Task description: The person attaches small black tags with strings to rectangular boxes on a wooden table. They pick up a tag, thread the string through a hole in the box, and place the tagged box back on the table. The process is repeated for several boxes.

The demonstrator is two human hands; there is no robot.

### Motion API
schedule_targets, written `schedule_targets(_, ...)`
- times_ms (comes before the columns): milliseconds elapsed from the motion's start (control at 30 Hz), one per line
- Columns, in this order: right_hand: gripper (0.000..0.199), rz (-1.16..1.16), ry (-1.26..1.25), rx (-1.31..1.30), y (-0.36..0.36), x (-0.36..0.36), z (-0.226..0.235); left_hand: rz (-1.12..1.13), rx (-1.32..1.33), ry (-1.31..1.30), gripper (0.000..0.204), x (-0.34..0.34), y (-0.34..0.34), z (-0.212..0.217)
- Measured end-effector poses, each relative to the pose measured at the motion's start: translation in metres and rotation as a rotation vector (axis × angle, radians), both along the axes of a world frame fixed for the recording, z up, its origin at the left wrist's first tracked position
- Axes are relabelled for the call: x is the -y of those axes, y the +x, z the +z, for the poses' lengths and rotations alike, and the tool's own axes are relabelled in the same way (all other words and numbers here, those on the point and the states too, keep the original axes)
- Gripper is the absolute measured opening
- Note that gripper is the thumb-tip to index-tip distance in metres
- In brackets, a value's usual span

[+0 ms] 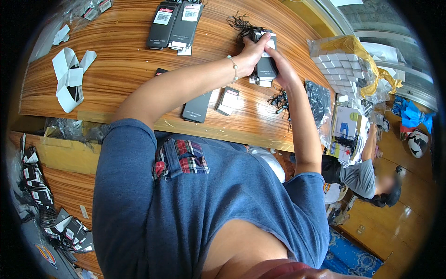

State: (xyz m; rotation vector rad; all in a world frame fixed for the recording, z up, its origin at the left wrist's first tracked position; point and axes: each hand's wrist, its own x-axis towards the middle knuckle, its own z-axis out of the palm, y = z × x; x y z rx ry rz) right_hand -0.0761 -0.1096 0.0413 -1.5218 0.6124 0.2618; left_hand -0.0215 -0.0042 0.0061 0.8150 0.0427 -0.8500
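Together, both hands grip a stack of black packaged socks (265, 63) raised just above the far part of the wooden desk (125, 65): the left hand (251, 51) closes over its top and left edge, while the right hand (283, 69) wraps the right side, seemingly to keep the pile square. Loose black hang loops (279, 100) lie just below, within easy reach. Two more black packs (175, 23) lie farther left, and white paper strips (69, 76) sit well apart.
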Motion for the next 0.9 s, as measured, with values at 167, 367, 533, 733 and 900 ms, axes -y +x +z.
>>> schedule_targets(167,0.061,0.007,-0.102,0.057,0.008,0.007,0.014,-0.065,0.083,-0.017,0.072,0.002,0.004,-0.004)
schedule_targets(367,0.059,0.076,-0.079,-0.072,0.023,0.020,0.021,-0.144,0.081,-0.018,0.075,-0.008,0.011,0.018)
schedule_targets(533,0.058,0.237,-0.150,-0.068,0.026,0.042,0.034,-0.197,-0.099,-0.023,0.078,-0.003,0.051,0.012)
schedule_targets(733,0.070,0.459,-0.368,-0.065,0.033,0.048,0.053,-0.147,-0.160,-0.137,0.043,0.031,0.082,-0.014)
schedule_targets(900,0.069,0.552,-0.739,-0.067,0.042,0.049,0.066,0.193,-0.217,-0.330,0.010,0.034,0.086,-0.012)
